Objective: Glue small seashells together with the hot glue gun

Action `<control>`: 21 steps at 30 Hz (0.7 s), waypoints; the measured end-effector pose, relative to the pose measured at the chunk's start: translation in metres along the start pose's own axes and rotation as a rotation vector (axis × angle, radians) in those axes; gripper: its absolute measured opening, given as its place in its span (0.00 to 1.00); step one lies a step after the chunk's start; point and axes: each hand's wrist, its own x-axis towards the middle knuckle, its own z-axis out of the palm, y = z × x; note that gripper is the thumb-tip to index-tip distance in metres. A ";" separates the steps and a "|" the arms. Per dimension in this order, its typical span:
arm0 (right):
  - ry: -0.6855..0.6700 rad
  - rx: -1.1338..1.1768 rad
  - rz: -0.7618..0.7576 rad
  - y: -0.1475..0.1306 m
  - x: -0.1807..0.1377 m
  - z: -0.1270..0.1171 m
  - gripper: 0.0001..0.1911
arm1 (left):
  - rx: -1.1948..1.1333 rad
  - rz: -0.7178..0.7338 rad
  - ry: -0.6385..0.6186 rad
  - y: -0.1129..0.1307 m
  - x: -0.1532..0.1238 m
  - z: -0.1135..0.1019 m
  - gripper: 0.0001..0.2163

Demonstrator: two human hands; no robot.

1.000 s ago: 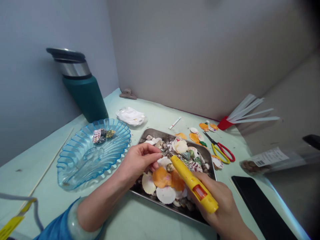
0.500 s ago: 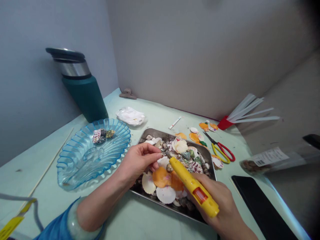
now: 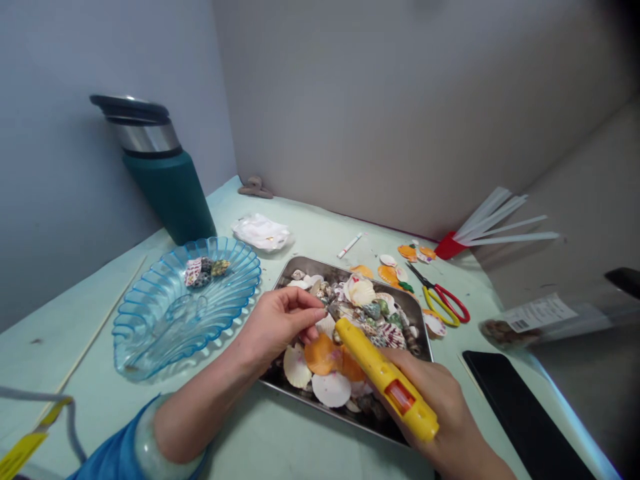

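My left hand hovers over a metal tray filled with several seashells, its fingers pinched on a small shell that I can barely make out. My right hand grips a yellow glue gun, whose nozzle points at the pinched shell. Orange and white scallop shells lie in the tray below both hands. To the left stands a blue glass shell-shaped dish holding three small shells.
A teal thermos stands at the back left. Red and yellow scissors, loose shells, a bundle of glue sticks, a white wrapper, a black phone and a wooden skewer lie about.
The glue gun has slid slightly left and down, its tip closer to my left hand's fingertips. My left hand has hardly moved.
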 end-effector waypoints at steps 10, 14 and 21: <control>-0.004 -0.002 0.052 0.004 -0.003 0.003 0.11 | 0.011 0.000 -0.007 -0.001 0.000 0.000 0.08; 0.006 -0.036 0.069 0.004 -0.005 0.004 0.11 | -0.015 -0.009 -0.012 0.000 -0.001 -0.001 0.08; -0.023 -0.037 0.087 0.004 -0.007 0.004 0.11 | -0.012 0.011 0.000 0.001 -0.001 0.000 0.08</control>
